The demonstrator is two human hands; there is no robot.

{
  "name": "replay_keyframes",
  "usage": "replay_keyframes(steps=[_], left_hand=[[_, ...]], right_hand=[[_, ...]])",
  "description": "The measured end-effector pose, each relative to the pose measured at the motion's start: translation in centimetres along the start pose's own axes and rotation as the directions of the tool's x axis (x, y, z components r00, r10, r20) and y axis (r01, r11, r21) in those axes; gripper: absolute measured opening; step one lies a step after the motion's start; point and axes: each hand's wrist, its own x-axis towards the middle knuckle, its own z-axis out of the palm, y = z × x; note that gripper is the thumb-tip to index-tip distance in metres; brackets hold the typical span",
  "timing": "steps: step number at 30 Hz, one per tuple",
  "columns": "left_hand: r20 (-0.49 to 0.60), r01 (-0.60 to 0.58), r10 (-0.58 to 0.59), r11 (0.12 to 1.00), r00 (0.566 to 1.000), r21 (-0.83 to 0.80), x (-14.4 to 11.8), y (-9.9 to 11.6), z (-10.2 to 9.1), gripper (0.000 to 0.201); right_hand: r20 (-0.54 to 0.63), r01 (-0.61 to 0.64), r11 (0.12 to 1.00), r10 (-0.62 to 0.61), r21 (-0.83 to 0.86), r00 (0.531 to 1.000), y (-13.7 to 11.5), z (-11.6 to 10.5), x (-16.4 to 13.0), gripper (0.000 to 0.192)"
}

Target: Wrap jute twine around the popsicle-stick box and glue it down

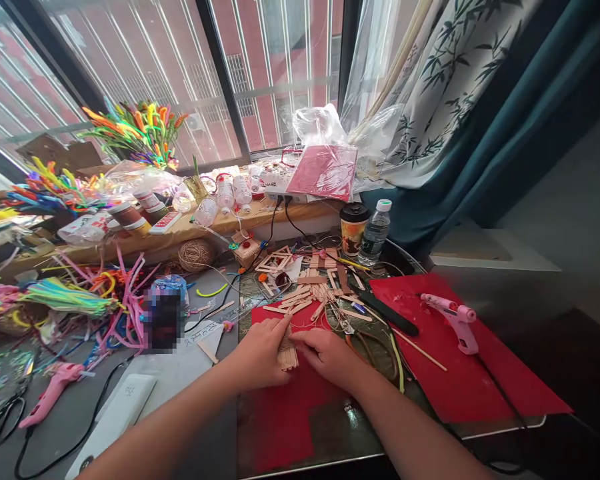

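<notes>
Work looks approx. halfway, judging by the layout: a small panel of wooden sticks [287, 352] is already assembled, several sticks side by side, lying flat on the red sheet [285, 413] near the front of the counter [215, 427]. Plenty left, though: a loose pile of sticks [315, 293] sits just beyond the hands, plus a few square stick frames [275, 261] further back, none joined to the panel.

Left hand [261, 352] rests on the panel's left side, fingers bent and pressing down on it, index stretched fwd along the top edge. Right hand [330, 357] touches the panel's right side, fingers curled in against it; not a lifted grip, more a flat hold from both sides.

Panel itself: pale, bare wood, sticks parallel, ends roughly flush; its middle is partly hidden btw. the hands, so can't tell whether there's glue or a cross-piece.

Pink glue gun [455, 320] lies on a second red sheet to the right, well apart from both hands. Another glue gun [50, 393] lies far left, w/ pipe cleaners [70, 297] heaped behind it.
</notes>
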Motion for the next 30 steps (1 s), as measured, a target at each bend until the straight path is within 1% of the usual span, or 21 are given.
replay_keyframes(steps=[2,3,5,7,9,11,14,17,19,20,21,23,25,26,27,28,30], left_hand=[[-0.067,-0.003,-0.003,0.997,0.998,-0.076,-0.2,-0.2,0.1,0.106],[-0.105,-0.008,-0.005,0.992,0.994,-0.126,-0.4,-0.3,0.1,0.103],[-0.183,-0.025,-0.018,0.973,0.983,-0.229,-1.0,-0.5,0.1,0.1],[-0.242,-0.048,-0.036,0.942,0.97,-0.333,-1.6,-0.8,0.3,0.101],[-0.273,-0.088,-0.045,0.886,0.961,-0.455,-2.0,-1.2,0.8,0.102],[-0.303,-0.154,-0.031,0.808,0.952,-0.568,-2.2,-1.5,1.6,0.102],[-0.375,-0.254,-0.008,0.723,0.927,-0.643,-1.8,-1.8,3.5,0.102],[-0.387,-0.285,-0.014,0.65,0.922,-0.704,-1.2,-1.9,5.5,0.101],[-0.351,-0.273,-0.018,0.592,0.936,-0.758,-0.9,-2.0,6.3,0.099],[-0.332,-0.266,-0.013,0.57,0.943,-0.777,-0.8,-2.1,6.4,0.099],[-0.32,-0.265,-0.002,0.555,0.947,-0.788,-0.8,-2.2,6.3,0.099],[-0.326,-0.285,0.021,0.54,0.945,-0.792,-0.8,-2.4,5.4,0.095],[-0.347,-0.291,0.001,0.548,0.938,-0.784,-1.0,-2.4,4.0,0.083],[-0.337,-0.256,-0.042,0.564,0.94,-0.785,-1.0,-2.3,3.2,0.073],[-0.307,-0.196,-0.099,0.581,0.946,-0.79,-1.0,-2.2,2.4,0.062],[-0.259,-0.125,-0.145,0.594,0.955,-0.795,-1.0,-2.0,1.8,0.057],[-0.158,-0.019,-0.174,0.614,0.972,-0.789,-0.9,-1.6,0.8,0.055]], right_hand=[[-0.024,-0.053,0.998,0.053,0.019,0.998,-0.3,-0.2,-0.1,0.031],[-0.033,-0.069,0.997,0.07,0.033,0.997,-0.5,-0.3,-0.2,0.025],[-0.053,-0.067,0.996,0.07,0.064,0.996,-0.9,-0.6,-0.3,0.011],[-0.093,-0.041,0.994,0.05,0.099,0.994,-1.2,-1.0,-0.4,0.009],[-0.15,-0.027,0.99,0.048,0.141,0.987,-1.3,-1.2,-0.5,0.009],[-0.188,-0.027,0.981,0.064,0.19,0.98,-1.4,-1.3,-0.6,0.01],[-0.171,-0.06,0.953,0.115,0.298,0.979,-1.2,-1.1,-0.7,0.012],[-0.121,-0.125,0.902,0.191,0.413,0.974,-1.0,-0.6,-0.7,0.011],[-0.088,-0.174,0.866,0.242,0.469,0.966,-1.0,-0.3,-0.6,0.01],[-0.075,-0.192,0.848,0.262,0.493,0.962,-1.0,-0.2,-0.5,0.01],[-0.063,-0.206,0.832,0.277,0.514,0.959,-1.1,-0.2,-0.5,0.011],[-0.046,-0.223,0.809,0.294,0.543,0.955,-1.4,-0.1,-0.3,0.013],[-0.031,-0.236,0.802,0.302,0.549,0.953,-1.7,-0.1,-0.2,0.014],[-0.022,-0.243,0.803,0.303,0.545,0.953,-1.7,-0.1,-0.1,0.014],[-0.014,-0.248,0.805,0.303,0.539,0.953,-1.8,0.0,-0.1,0.014],[-0.01,-0.251,0.809,0.303,0.532,0.953,-1.7,0.0,-0.1,0.014],[-0.006,-0.255,0.821,0.299,0.511,0.954,-1.6,0.1,0.0,0.015]])
